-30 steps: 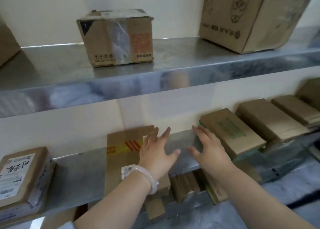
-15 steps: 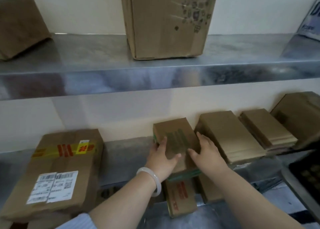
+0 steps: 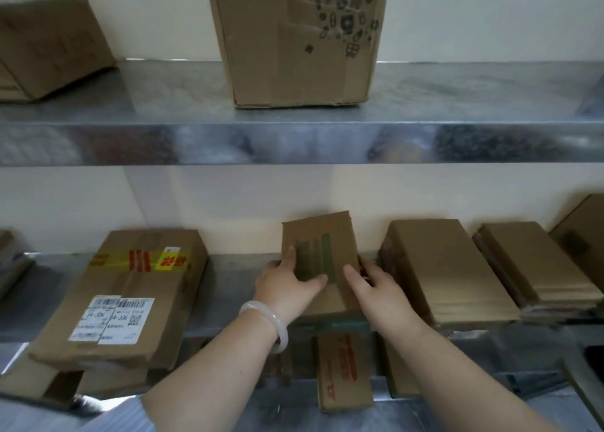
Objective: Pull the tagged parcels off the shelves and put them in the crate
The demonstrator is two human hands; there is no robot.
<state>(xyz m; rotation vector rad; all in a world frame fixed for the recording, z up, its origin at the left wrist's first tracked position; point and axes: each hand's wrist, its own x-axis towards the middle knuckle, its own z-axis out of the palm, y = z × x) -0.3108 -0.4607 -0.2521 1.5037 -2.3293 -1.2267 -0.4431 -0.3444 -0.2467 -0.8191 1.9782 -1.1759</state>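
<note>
Brown cardboard with green marks: the small parcel point(image 3: 322, 258) lies on the middle metal shelf point(image 3: 235, 274), close to the wall point(image 3: 228, 209). The left hand point(image 3: 287, 284) grips its left side, thumb on top. The right hand point(image 3: 376, 287) grips its right side. A big box point(image 3: 130, 294) with white labels sits to the left, flat parcels point(image 3: 441, 268) to the right.

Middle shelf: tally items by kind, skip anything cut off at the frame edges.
Labelled box: 1
Green-print box: 1
Flat stacks: 2
Total: 4
</note>
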